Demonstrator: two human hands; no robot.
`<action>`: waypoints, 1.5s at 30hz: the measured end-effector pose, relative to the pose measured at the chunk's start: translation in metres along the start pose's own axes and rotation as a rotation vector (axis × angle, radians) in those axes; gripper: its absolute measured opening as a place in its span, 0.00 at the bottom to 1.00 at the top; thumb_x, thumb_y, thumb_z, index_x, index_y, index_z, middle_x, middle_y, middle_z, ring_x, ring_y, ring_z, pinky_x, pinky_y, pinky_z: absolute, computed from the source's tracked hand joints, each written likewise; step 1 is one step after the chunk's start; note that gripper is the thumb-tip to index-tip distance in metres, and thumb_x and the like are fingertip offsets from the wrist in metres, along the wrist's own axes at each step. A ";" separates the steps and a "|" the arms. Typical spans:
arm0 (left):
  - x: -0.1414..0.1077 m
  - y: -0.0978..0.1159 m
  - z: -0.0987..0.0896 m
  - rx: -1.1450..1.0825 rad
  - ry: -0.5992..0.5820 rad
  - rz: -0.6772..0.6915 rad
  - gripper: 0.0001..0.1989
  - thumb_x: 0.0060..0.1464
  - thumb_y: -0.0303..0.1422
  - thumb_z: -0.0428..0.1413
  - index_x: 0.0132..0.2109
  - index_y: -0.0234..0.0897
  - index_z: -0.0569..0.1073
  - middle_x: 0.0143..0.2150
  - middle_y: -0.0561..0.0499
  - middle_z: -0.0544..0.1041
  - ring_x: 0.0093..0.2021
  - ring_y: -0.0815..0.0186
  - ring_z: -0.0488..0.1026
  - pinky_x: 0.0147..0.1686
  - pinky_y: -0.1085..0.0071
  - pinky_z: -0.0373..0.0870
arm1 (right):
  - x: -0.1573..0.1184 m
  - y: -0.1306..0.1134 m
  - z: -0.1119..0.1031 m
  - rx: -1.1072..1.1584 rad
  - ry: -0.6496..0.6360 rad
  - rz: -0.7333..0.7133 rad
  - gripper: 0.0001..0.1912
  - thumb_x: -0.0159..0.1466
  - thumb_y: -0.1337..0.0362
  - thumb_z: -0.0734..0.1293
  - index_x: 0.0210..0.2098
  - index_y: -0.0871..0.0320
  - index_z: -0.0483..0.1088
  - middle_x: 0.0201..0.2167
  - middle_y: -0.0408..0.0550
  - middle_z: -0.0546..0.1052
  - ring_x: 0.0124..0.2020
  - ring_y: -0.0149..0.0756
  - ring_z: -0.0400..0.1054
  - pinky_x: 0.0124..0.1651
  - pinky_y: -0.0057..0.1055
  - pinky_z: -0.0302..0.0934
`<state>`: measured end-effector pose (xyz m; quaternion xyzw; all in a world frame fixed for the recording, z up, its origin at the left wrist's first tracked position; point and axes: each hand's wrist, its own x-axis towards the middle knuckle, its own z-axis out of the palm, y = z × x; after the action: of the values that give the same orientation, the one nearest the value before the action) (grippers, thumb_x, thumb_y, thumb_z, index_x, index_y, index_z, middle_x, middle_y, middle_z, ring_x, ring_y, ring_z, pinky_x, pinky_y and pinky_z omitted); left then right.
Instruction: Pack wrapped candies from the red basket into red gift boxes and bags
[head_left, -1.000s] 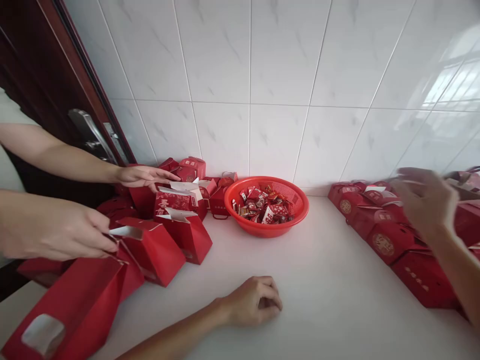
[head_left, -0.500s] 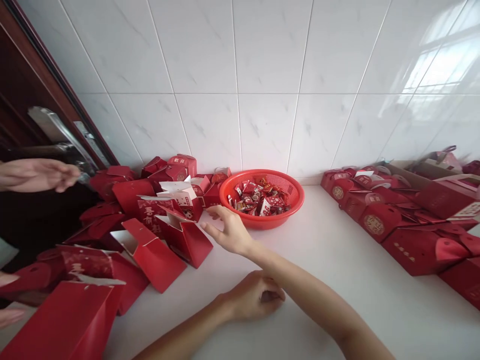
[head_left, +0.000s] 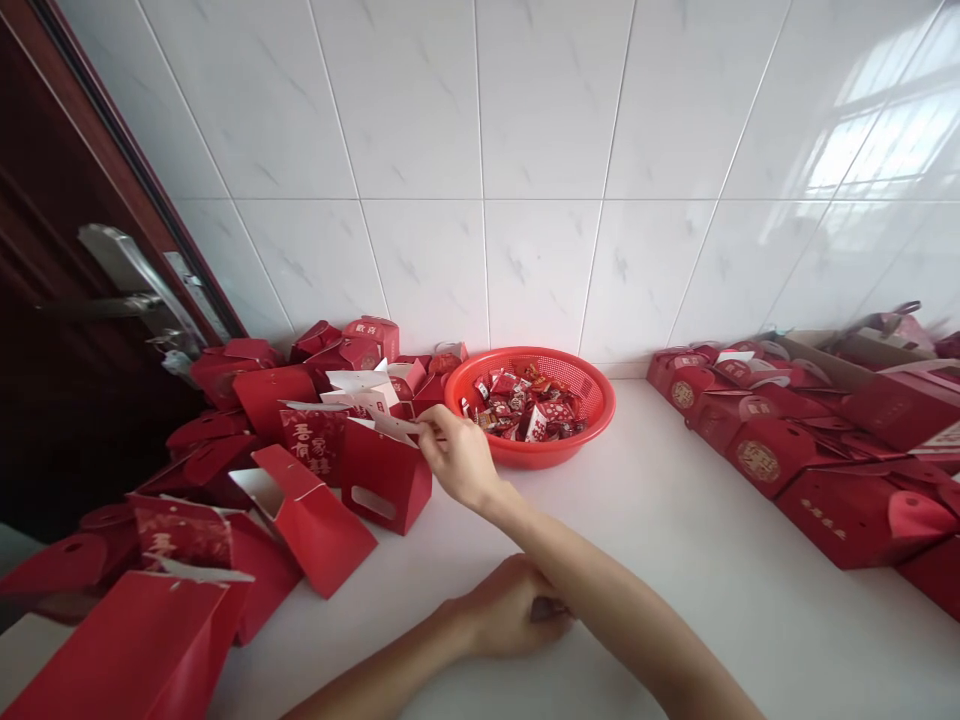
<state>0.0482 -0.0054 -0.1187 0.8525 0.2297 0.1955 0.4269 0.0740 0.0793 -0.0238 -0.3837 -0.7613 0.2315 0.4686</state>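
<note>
My right hand reaches to the left across my left forearm's side, thumb and fingertips pinching the white-edged upper flap of a red gift box. The box stands on the white counter with its top open and a handle slot in its loose flap. Beneath my right forearm, my left hand rests curled on the counter; a small dark thing shows within its fingers, too hidden to name. Just beyond my right hand is a red plastic basket with wrapped candies in it.
Several red gift boxes, some open, crowd the counter's left side. More closed red boxes line the right side beside a cardboard carton. A tiled wall rises behind; a dark door with a metal handle is at left.
My right hand has closed on the box's flap, and the box has turned and its flap lifted. Another person's hands at the left have gone out of view. My left hand has hardly moved.
</note>
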 end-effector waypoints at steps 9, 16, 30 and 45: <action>-0.006 0.041 -0.019 0.141 0.052 0.248 0.09 0.59 0.27 0.54 0.39 0.37 0.80 0.34 0.47 0.81 0.34 0.64 0.77 0.41 0.69 0.74 | -0.026 0.031 -0.087 0.066 0.182 0.007 0.09 0.68 0.60 0.59 0.36 0.54 0.69 0.33 0.48 0.78 0.34 0.40 0.73 0.40 0.33 0.66; -0.004 0.073 -0.086 0.352 0.848 0.328 0.07 0.62 0.28 0.55 0.41 0.40 0.79 0.41 0.48 0.79 0.42 0.64 0.77 0.45 0.67 0.75 | -0.045 0.041 -0.141 0.109 0.252 0.080 0.11 0.67 0.56 0.62 0.34 0.55 0.69 0.32 0.48 0.78 0.34 0.39 0.73 0.37 0.34 0.68; 0.007 0.067 -0.140 0.180 0.512 -0.176 0.13 0.55 0.34 0.56 0.46 0.42 0.82 0.49 0.49 0.82 0.52 0.57 0.78 0.54 0.64 0.73 | -0.029 0.043 -0.183 0.215 0.065 0.105 0.19 0.65 0.46 0.68 0.35 0.57 0.75 0.32 0.49 0.80 0.35 0.38 0.74 0.41 0.35 0.70; 0.013 0.052 -0.145 -0.176 0.533 -0.200 0.17 0.50 0.37 0.62 0.48 0.38 0.82 0.51 0.45 0.82 0.51 0.53 0.78 0.51 0.61 0.74 | 0.016 0.095 -0.142 -0.405 -0.319 0.231 0.32 0.54 0.76 0.68 0.56 0.48 0.74 0.52 0.48 0.79 0.49 0.44 0.74 0.45 0.31 0.67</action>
<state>-0.0063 0.0661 0.0069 0.7040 0.3984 0.3887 0.4410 0.2313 0.1478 -0.0182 -0.5123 -0.8075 0.1840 0.2271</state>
